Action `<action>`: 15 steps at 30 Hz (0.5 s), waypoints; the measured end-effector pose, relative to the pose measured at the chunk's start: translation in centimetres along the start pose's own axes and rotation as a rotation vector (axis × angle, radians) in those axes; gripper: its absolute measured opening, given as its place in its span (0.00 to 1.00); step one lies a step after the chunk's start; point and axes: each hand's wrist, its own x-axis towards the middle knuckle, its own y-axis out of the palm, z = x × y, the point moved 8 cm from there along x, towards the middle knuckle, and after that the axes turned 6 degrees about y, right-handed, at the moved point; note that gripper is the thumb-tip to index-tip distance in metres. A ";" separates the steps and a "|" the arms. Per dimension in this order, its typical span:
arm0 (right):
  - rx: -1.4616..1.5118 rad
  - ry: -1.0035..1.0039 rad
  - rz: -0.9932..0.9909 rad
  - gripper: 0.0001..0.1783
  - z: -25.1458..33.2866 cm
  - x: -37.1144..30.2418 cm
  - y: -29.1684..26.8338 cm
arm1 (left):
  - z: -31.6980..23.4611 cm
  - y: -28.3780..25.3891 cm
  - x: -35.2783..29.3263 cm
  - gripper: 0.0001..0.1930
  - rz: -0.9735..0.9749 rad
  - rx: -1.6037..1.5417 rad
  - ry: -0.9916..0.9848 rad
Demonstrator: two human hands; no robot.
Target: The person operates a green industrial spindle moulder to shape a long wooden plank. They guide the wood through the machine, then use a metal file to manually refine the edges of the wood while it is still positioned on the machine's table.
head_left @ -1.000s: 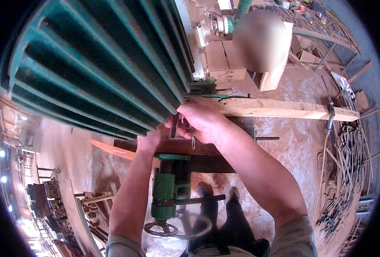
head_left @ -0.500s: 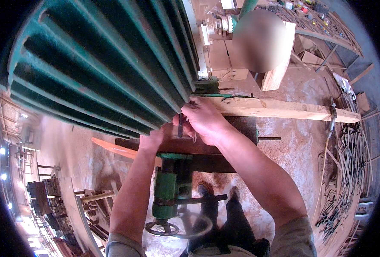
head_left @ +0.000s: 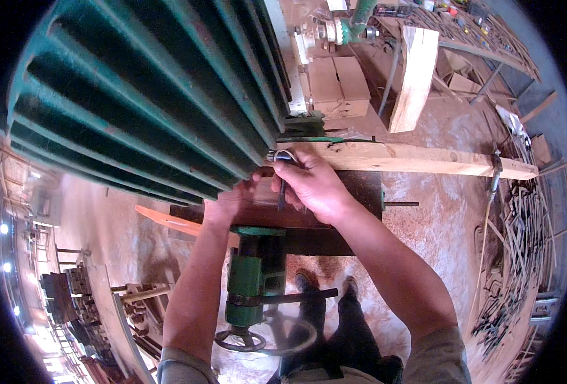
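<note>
Two hands at the edge of the green casting

The right hand (head_left: 314, 187) is closed around a dark-handled tool (head_left: 282, 195), its handle pointing down out of the fist and its shiny metal end up by the thumb. That end sits right at the lower corner of the ribbed green casting (head_left: 168, 73); from here I can't tell whether it touches. The left hand (head_left: 227, 200) is half tucked under the same edge, fingers bent, and whether it pinches anything I cannot tell. Both are above a reddish-brown machine bed (head_left: 264, 214), near the inner end of a long wooden beam (head_left: 424, 158).

If I were advising, I'd say seat the metal end squarely before putting any weight on it, and press slowly. A slip there would likely send knuckles into the ribs, so the left fingertips are better kept out of the tool's path. Leaning back for a clear look under the edge would probably help.

As for containers, a cardboard box (head_left: 327, 83) stands beyond the casting, its top flaps meeting at a seam, so its contents are hidden. The counter (head_left: 488, 57) farther off carries small bright bits, too tiny to say whether any are containers.
</note>
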 end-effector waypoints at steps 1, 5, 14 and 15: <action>-0.112 -0.093 -0.025 0.09 0.7 0.0 0.0 | 0.6 -0.2 0.0 0.05 -0.042 -0.171 -0.048; -0.463 -0.425 -0.113 0.08 2.4 0.6 0.4 | -2.4 0.8 -0.4 0.06 0.109 0.354 0.275; -0.746 -0.582 -0.254 0.08 4.7 -0.2 1.0 | -1.1 0.2 -0.8 0.17 0.124 -0.008 0.054; -0.722 -0.623 -0.253 0.08 5.0 -0.4 0.9 | -1.4 0.6 -0.7 0.17 0.138 0.034 0.053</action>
